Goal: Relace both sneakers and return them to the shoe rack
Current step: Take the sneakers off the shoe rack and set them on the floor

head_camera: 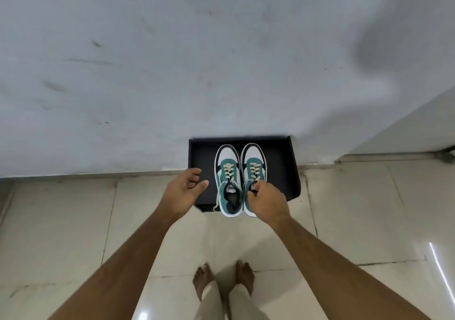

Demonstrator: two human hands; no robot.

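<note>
Two green, white and black sneakers with cream laces stand side by side on a black shoe rack against the wall, toes toward the wall. The left sneaker has loose lace ends trailing down its left side. My right hand covers the heel of the right sneaker, with its fingers pinched at the tongue. To the left of the left sneaker hovers my left hand, over the rack's front left corner, fingers curled apart and holding nothing.
A grey-white wall rises behind the rack. The floor is glossy beige tile. My bare feet stand on it below the rack. A white panel or door angles in at the right.
</note>
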